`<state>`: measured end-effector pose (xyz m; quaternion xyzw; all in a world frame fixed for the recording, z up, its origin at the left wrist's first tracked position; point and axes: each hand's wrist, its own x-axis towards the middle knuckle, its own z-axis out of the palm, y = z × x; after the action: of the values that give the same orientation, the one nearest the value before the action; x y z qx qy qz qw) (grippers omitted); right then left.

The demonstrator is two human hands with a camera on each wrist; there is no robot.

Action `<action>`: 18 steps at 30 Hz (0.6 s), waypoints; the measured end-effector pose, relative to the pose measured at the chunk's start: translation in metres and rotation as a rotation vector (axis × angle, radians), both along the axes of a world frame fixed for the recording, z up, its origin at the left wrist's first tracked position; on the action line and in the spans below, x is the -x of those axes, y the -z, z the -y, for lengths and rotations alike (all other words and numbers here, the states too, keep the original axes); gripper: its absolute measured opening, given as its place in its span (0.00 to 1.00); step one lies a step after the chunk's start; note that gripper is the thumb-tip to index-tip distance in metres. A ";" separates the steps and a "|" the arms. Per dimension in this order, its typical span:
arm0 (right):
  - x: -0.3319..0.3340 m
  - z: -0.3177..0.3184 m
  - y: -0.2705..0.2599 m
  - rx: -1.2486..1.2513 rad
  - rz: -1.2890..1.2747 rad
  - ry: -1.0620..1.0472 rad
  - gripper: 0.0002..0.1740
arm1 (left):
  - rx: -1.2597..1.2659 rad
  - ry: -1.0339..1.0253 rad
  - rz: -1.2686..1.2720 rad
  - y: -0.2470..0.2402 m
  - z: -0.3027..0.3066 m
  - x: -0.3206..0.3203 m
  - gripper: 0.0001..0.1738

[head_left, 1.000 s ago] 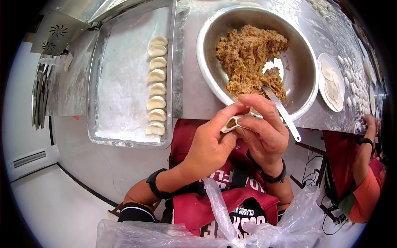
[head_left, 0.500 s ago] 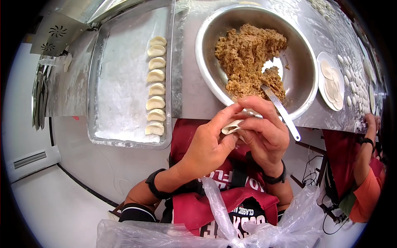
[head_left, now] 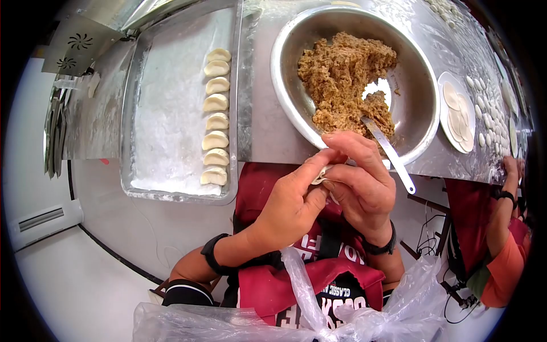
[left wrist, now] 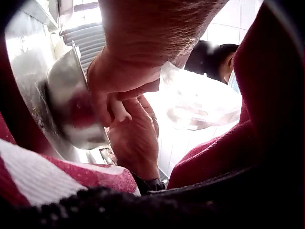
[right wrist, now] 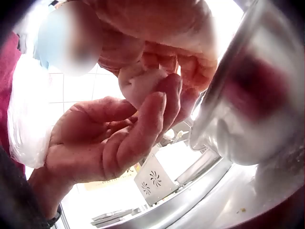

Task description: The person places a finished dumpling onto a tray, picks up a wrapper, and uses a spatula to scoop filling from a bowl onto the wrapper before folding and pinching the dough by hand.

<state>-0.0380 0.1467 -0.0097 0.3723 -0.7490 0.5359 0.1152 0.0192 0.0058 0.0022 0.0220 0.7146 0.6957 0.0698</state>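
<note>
Both hands meet in front of the bowl's near rim in the head view, pinching one pale dumpling [head_left: 320, 175] between them. The left hand [head_left: 288, 205] has thumb and index finger on its left end. Curled fingers of the right hand [head_left: 364, 191] hold its other side and cover most of it. In the right wrist view the folded dough [right wrist: 140, 86] shows between the fingertips of both hands. The left wrist view shows a bit of the dough [left wrist: 119, 109] under the fingers. Brown filling [head_left: 342, 74] lies in the steel bowl [head_left: 419, 85], with a spatula [head_left: 393, 159] resting in it.
A floured metal tray [head_left: 171, 114] at the left carries a column of several dumplings [head_left: 215, 102]. Right of the bowl are a plate of round wrappers [head_left: 457, 117] and many small dough pieces [head_left: 490, 119]. Another person's arm [head_left: 501, 222] reaches in at the far right.
The dumpling's opening, with filling visible inside a second ago, no longer shows in the head view. The fingers have closed further over the dough, covering more of it.
</note>
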 end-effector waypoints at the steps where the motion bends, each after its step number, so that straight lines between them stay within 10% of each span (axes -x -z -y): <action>1: 0.000 0.000 0.000 0.005 0.006 -0.005 0.11 | 0.032 0.026 -0.012 0.001 0.001 0.000 0.28; 11: 0.001 -0.006 -0.006 0.005 0.066 -0.058 0.12 | -0.091 0.092 0.070 0.000 0.005 0.001 0.30; 18: -0.005 -0.008 -0.001 0.136 0.182 0.030 0.11 | -0.764 0.166 0.464 0.006 0.011 0.005 0.27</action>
<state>-0.0329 0.1551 -0.0092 0.3024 -0.7237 0.6152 0.0797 0.0138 -0.0052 -0.0035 -0.0532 0.3681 0.8880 0.2705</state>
